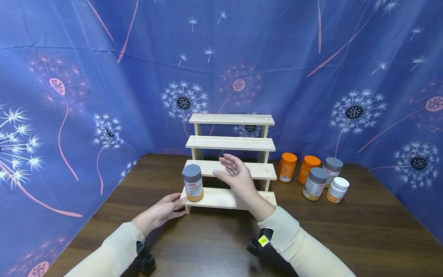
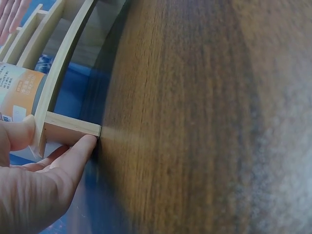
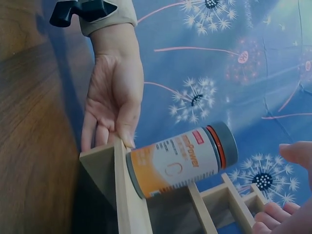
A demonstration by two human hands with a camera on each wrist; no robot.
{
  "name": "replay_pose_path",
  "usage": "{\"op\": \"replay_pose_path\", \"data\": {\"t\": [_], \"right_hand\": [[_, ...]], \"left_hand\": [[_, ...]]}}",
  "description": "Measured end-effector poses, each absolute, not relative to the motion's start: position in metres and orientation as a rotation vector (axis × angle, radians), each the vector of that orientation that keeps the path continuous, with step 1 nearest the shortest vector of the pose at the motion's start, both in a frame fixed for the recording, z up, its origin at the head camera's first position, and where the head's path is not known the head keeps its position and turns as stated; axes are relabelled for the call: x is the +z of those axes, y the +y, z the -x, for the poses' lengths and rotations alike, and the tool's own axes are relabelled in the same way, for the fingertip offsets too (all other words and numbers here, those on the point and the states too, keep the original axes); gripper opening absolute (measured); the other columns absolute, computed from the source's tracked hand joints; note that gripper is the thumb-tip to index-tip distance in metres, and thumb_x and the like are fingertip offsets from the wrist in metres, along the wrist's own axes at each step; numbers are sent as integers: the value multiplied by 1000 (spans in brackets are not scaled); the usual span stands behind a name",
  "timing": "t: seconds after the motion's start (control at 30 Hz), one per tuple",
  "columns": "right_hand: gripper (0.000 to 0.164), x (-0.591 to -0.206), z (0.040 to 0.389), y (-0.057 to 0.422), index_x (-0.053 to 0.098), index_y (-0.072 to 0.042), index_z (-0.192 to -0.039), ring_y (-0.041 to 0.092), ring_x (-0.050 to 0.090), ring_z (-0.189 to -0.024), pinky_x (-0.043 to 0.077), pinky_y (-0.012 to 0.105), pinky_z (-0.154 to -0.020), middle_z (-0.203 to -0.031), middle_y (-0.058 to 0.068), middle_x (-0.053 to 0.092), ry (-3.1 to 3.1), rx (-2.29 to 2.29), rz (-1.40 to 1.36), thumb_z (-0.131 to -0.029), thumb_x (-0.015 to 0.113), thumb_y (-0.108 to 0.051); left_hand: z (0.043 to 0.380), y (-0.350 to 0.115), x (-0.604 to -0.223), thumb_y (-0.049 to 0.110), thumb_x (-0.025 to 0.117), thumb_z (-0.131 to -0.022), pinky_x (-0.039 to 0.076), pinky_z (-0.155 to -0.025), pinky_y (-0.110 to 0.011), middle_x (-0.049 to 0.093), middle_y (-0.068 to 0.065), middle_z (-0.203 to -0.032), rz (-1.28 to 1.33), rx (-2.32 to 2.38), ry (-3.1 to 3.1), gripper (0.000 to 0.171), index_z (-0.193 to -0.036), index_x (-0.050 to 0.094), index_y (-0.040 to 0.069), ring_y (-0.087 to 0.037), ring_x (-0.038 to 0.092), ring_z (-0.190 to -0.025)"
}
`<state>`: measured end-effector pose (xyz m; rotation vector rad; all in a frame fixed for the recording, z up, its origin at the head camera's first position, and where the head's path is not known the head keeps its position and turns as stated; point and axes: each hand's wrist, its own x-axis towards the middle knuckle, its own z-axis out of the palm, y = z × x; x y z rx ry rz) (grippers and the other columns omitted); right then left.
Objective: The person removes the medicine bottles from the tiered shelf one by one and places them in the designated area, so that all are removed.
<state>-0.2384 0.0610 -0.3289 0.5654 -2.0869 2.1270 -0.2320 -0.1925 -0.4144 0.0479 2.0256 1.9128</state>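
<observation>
A stepped rack of pale wood stands on the table, its tiers rising toward the back. On the left end of its lowest tier a supplement jar with a grey lid and a white and orange label stands upright. My left hand holds that tier's left end, thumb on the board beside the jar and fingers against the end support. Above the lower tiers, right of the jar, my right hand hovers with relaxed fingers and nothing in it.
Right of the rack several more jars stand grouped: two orange ones, two with grey lids and a small white-lidded one. A blue dandelion-print cloth hangs behind the brown wooden table.
</observation>
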Motion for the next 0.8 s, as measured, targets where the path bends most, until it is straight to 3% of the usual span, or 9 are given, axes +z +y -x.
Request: {"op": "replay_pose_path", "data": {"t": [0.47,0.8], "right_hand": [[62,-346,242,22,44,3,-139,34,48,-130,37,43,-116,-137,21,54,-2110,2234,-606,-84,74,-7],[61,-355,249,-1,50,-4,-136,29,50,-127,38,44,-115,-133,15,57,-2225,2201,-525,-82,78,-12]], "left_hand": [[232,-196,-418,16,44,-104,47,-107,-46,52,-26,-132,-146,1901,2042,52,-142,28,-15,-26,54,-120],[232,-196,-418,16,43,-104,47,-107,-46,49,-28,-135,-128,1907,2041,51,-142,29,-14,-26,54,-121]]}}
